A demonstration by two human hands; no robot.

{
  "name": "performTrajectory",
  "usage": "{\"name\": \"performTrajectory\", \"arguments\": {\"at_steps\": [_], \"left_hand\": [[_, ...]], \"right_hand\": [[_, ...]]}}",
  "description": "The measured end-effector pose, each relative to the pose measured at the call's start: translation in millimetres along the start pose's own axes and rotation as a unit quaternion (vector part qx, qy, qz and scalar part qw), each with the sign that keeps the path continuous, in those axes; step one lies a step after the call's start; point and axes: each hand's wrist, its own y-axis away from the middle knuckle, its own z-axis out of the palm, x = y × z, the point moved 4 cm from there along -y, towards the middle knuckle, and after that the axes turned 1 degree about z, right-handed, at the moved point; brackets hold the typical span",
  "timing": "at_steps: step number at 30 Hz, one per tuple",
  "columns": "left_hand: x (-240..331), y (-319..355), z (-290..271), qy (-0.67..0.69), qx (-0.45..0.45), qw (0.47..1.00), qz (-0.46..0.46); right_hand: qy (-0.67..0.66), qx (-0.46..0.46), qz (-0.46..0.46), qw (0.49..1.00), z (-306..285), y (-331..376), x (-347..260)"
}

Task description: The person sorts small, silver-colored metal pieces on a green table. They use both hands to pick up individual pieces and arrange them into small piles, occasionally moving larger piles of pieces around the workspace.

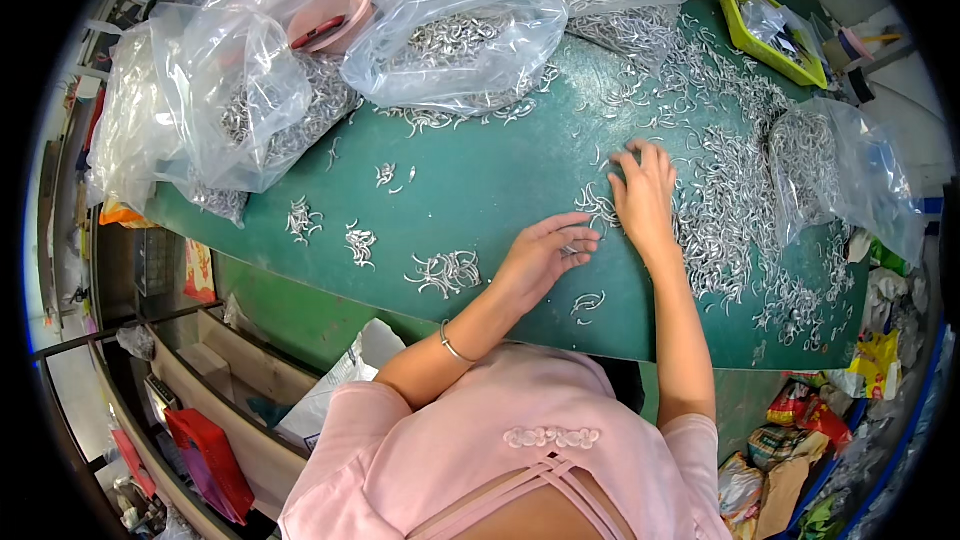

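In the head view, the right hand (643, 195) lies flat with fingers spread on small curved metal hooks (730, 210) heaped across the green table (500, 170). The left hand (545, 255) curls beside it, fingertips pinched on a few hooks. These look light, stiff and prone to tangling, best picked singly at the bend. Clear plastic bags (455, 40) hold more. The hooks' exact shape is too small to tell, and the fingers hide what the left hand holds.
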Motion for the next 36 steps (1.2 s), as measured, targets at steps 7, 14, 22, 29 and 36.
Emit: {"name": "performTrajectory", "arguments": {"at_steps": [7, 14, 22, 29, 36], "left_hand": [[11.2, 3.5, 1.8, 0.017, 0.021, 0.999, 0.026], [15.0, 5.0, 0.9, 0.020, 0.025, 0.998, 0.048], [6.2, -9.5, -13.7, 0.055, -0.055, 0.996, 0.034], [27.9, -6.2, 3.7, 0.131, 0.117, 0.982, 0.071], [14.8, -24.9, -16.4, 0.158, -0.016, 0.987, 0.029]], "right_hand": [[-0.092, 0.034, -0.049, 0.994, -22.2, -4.9, -7.7], [-0.174, -0.045, 0.006, 0.984, -19.9, -2.6, -12.0], [-0.106, 0.021, -0.059, 0.992, 5.0, -47.1, -28.9], [-0.304, -0.163, -0.061, 0.937, 9.9, -26.6, -37.2], [-0.111, 0.063, -0.057, 0.990, 11.8, -75.6, -15.8]]}}
